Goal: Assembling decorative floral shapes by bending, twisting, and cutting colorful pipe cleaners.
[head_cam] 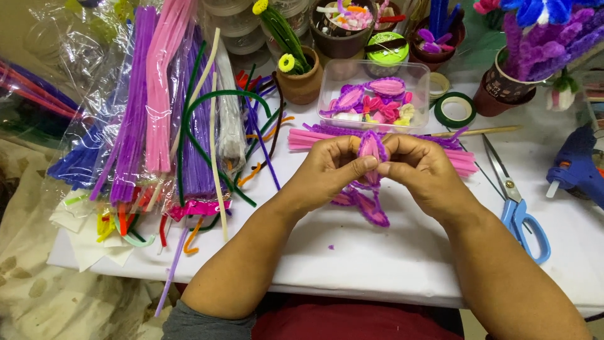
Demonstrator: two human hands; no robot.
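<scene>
Hands are meeting mid-frame: left hand (330, 165) and right hand (420, 169) are both pinching a purple-and-pink pipe-cleaner petal (371, 150) above the white table (377, 258), blue scissors (519, 208) lying right.

Glue gun (576, 165) cut off right.

Purple-edged pink pipe-cleaner petals (372, 151), upright, pinched between hands.
</scene>
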